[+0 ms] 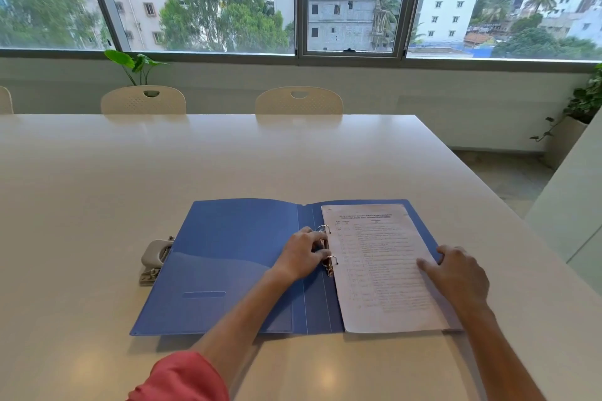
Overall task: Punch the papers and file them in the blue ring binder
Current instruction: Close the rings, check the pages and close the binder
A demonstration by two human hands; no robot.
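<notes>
Red sleeve [182,378] cloth is seen at the near edge of the tabletop [228,156], on the left arm. Ahead of it the blue ring binder [228,254] lies open toward the near right corner. The papers [381,270] rest on its right half, seemingly threaded on the rings [327,251]. The left hand [303,254] is curled around the ring mechanism; the right hand [456,273] is pressed flat on the sheets, fingers relaxed. A hole punch [154,259] sits partly under the binder's left cover. To close the rings cleanly, the sheets should be held still and square, and both rings checked for full closure.
</notes>
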